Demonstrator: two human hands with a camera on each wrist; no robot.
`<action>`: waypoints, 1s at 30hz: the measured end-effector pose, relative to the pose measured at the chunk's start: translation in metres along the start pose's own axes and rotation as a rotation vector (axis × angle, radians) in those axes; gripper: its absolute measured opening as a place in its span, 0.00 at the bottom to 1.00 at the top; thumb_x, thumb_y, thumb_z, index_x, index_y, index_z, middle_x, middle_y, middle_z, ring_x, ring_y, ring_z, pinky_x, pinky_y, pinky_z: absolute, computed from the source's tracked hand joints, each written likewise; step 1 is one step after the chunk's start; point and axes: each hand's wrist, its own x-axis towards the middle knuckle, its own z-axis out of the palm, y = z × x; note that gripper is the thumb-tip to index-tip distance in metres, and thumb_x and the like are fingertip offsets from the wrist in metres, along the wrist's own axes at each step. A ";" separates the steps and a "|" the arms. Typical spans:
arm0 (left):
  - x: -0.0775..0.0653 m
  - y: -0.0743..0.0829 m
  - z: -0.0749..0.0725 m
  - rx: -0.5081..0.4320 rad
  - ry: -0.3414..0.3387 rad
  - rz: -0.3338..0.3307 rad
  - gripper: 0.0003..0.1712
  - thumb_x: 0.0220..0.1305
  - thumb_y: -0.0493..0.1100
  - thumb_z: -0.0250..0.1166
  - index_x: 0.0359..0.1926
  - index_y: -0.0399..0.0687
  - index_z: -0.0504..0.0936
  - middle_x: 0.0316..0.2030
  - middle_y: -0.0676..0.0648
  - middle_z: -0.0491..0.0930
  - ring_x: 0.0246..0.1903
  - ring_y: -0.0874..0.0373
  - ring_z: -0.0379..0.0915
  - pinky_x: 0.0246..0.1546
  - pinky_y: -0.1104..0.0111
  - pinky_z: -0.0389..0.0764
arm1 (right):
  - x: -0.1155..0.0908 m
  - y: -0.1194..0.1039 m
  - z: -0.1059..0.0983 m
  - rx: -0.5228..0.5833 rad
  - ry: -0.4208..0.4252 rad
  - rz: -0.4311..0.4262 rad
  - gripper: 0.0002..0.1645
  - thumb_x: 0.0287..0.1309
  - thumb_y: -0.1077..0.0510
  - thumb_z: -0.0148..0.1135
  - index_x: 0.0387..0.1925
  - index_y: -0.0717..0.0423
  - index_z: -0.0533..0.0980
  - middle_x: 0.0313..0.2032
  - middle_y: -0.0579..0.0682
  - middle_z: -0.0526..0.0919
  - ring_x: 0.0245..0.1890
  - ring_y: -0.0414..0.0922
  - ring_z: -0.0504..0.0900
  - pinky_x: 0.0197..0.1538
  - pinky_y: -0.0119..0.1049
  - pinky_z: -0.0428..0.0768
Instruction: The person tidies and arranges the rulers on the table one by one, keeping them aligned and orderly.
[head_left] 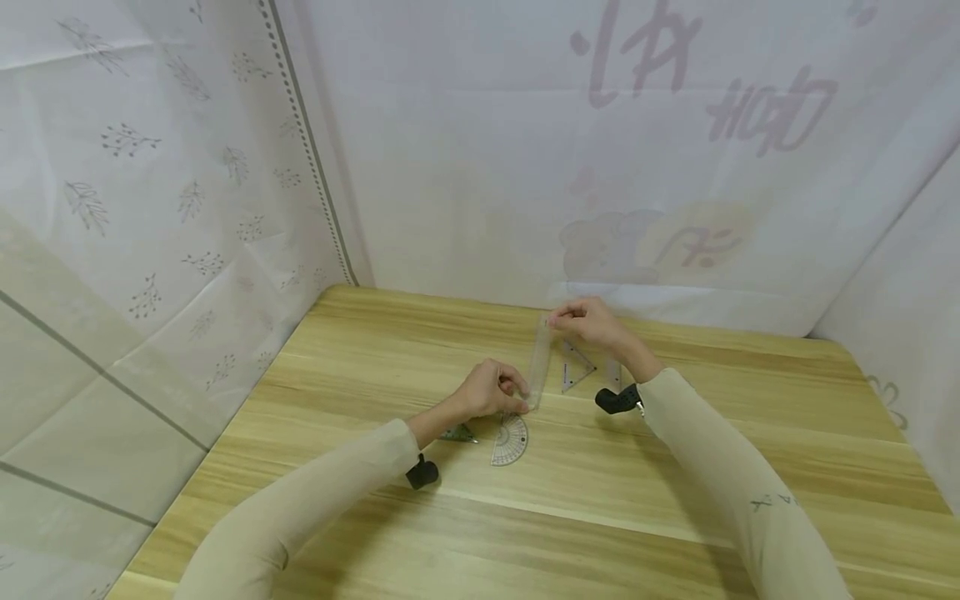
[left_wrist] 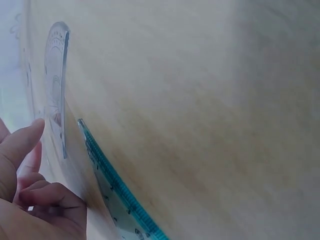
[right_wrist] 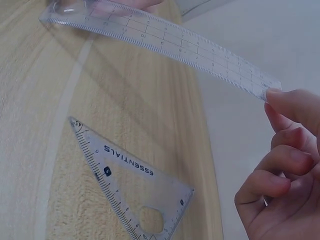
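Observation:
A clear plastic ruler (head_left: 539, 362) is held between both hands, its length running away from the person. My right hand (head_left: 588, 323) pinches the far end with thumb and forefinger, other fingers curled. At the near end, my left hand (head_left: 491, 389) pinches the ruler's corner. In the right wrist view the ruler (right_wrist: 160, 42) is raised over the wood, casting a shadow. A clear set square (right_wrist: 120, 170) marked ESSENTIALS lies below it. Just in front of the left hand lies a clear protractor (head_left: 512, 442). A green-edged set square (left_wrist: 115, 190) is partly hidden under the left wrist.
Another clear flat piece (head_left: 614, 373) lies beside the right wrist, partly covered by it. The wooden table (head_left: 750, 400) meets a pale curtain (head_left: 465, 183) along its back edge. A patterned curtain (head_left: 157, 208) hangs at the left. Black wrist cameras are strapped under both wrists.

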 end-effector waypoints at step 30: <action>-0.011 0.005 -0.004 -0.084 -0.006 0.062 0.04 0.61 0.32 0.74 0.37 0.36 0.88 0.12 0.55 0.57 0.14 0.63 0.50 0.29 0.69 0.63 | -0.010 -0.011 0.000 0.252 0.046 -0.039 0.11 0.69 0.59 0.66 0.44 0.64 0.85 0.31 0.52 0.79 0.16 0.38 0.56 0.29 0.40 0.59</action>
